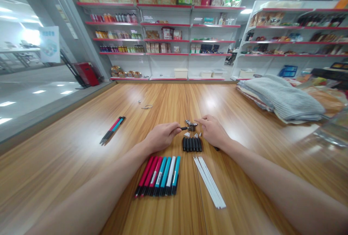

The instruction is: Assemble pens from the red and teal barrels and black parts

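My left hand (162, 136) is closed in a pinch on a small black pen part (185, 128) whose tip points right. My right hand (212, 131) rests on the wooden table (81, 162) with fingers curled, its fingertips at a small heap of metal springs (191, 123). Just below both hands lies a row of several short black pen tips (191, 143). Nearer to me lie several red, teal and white pen barrels (160, 176) side by side, and a bundle of white refill tubes (209, 182) to their right.
Two assembled pens, red and teal (112, 130), lie at the left. A small metal ring (147, 106) sits farther back. Folded striped cloth (282, 97) lies at the right. Shop shelves (165, 39) with packaged goods stand behind the table.
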`<state>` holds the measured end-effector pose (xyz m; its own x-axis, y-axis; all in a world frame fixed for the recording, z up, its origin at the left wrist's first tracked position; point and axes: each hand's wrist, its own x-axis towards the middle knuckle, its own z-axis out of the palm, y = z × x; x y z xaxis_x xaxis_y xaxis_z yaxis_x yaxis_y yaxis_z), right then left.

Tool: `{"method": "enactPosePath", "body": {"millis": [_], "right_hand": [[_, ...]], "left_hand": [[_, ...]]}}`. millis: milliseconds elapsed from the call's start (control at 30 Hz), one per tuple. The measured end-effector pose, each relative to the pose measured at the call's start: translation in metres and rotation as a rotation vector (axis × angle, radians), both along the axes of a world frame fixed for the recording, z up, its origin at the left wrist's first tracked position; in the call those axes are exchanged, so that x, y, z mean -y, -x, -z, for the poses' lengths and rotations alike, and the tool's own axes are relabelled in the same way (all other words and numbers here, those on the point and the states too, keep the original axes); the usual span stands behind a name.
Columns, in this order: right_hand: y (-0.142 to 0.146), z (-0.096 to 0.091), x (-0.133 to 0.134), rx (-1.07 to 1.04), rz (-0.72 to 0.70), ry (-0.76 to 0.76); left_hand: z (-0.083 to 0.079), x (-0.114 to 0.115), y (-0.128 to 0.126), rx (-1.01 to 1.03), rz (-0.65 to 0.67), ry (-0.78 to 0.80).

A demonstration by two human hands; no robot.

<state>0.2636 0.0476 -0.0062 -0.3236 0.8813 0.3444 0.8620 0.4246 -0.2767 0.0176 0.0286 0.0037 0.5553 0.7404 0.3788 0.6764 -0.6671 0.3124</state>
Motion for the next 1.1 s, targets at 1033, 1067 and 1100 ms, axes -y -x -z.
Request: {"method": "enactPosePath", "body": {"millis": [1033, 1067, 1100], "right_hand": [[0.005, -0.0017, 0.0006, -0.067, 0.069, -0.037], [0.0049, -0.0017, -0.0003, -0.07, 0.072, -0.03], [0.0048, -0.0019, -0.0011, -0.07, 0.075, -0.024]], "left_hand": [[-0.0012, 0.0009, -0.0002, -0.004, 0.011, -0.005], [-0.0013, 0.0008, -0.0002, -0.006, 0.013, -0.006], [-0.0015, 0.0008, -0.0002, -0.006, 0.014, -0.006]]}}
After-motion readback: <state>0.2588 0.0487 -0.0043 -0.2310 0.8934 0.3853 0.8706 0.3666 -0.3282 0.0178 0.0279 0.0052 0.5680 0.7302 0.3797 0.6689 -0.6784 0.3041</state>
